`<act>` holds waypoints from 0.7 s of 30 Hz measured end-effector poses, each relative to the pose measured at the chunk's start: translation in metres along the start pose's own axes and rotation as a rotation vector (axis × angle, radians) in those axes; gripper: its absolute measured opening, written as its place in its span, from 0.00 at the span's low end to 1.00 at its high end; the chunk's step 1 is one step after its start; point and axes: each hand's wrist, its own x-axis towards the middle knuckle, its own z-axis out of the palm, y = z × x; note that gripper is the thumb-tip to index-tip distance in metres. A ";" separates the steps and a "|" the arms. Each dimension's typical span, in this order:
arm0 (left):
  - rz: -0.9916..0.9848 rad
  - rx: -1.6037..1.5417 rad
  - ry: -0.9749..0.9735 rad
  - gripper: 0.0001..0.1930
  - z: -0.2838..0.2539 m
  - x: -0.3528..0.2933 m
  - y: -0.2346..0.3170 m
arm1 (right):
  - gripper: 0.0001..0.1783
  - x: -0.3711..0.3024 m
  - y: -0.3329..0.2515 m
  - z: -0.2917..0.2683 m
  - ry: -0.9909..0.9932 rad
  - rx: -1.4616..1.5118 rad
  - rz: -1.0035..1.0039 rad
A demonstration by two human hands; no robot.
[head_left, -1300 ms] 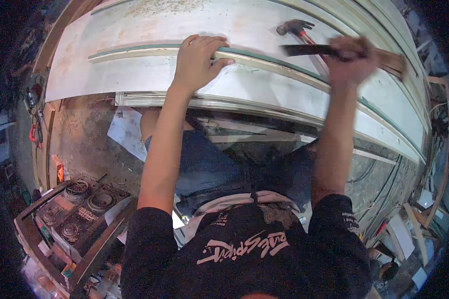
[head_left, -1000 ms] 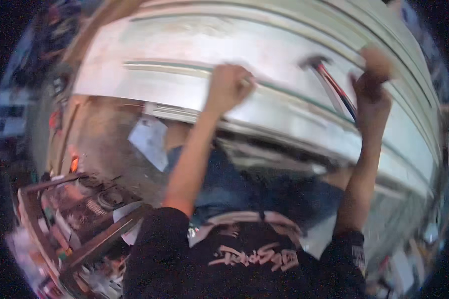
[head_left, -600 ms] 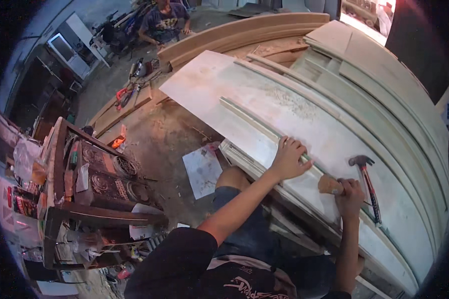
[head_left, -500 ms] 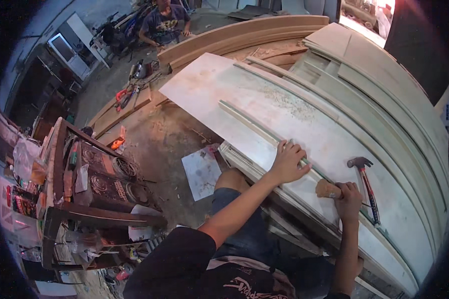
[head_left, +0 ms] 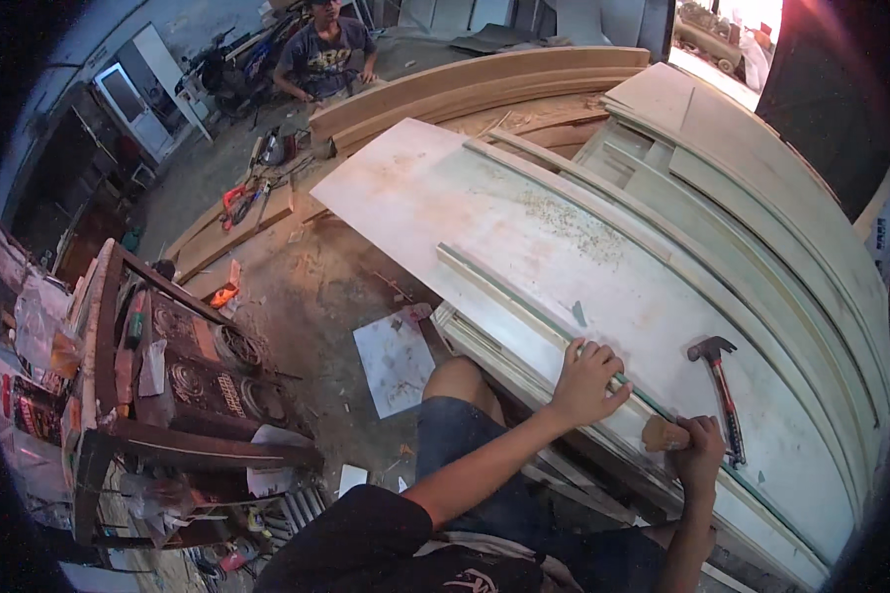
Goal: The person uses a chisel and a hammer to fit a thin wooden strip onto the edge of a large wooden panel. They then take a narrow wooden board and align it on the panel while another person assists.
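A long, narrow wooden strip with a green edge (head_left: 504,282) lies along the near side of a pale sheet panel (head_left: 405,198). My left hand (head_left: 585,385) is closed over this strip, fingers curled across its edge. Farther right along it, my right hand (head_left: 700,450) grips a tan, block-like wooden piece (head_left: 663,433), its blunt end pointing toward my left hand. What lies under the right fingers is hidden. Beyond the right hand a claw hammer (head_left: 722,390) rests on the panel. A small dark green chip (head_left: 578,314) lies just past my left fingers.
Stacked curved boards (head_left: 761,188) rise on the right. A long curved beam (head_left: 485,84) crosses the back, where another person (head_left: 326,54) sits. A dark wooden frame (head_left: 198,445) stands at left. A stained paper sheet (head_left: 394,366) and a red-handled tool (head_left: 232,203) lie lower down.
The whole view has shifted, so the panel appears lower. Both hands have slid a little toward the near right along the strip. The green chip now shows beyond my left fingers.
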 end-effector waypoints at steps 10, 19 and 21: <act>0.149 0.188 0.115 0.25 -0.042 -0.045 -0.061 | 0.20 -0.035 -0.012 0.034 0.329 -0.039 -0.036; 0.102 0.221 0.207 0.28 -0.015 -0.053 -0.067 | 0.12 -0.032 -0.024 0.031 0.324 -0.127 -0.015; 0.085 0.236 0.221 0.26 -0.016 -0.051 -0.065 | 0.15 -0.028 -0.025 0.032 0.330 -0.121 -0.052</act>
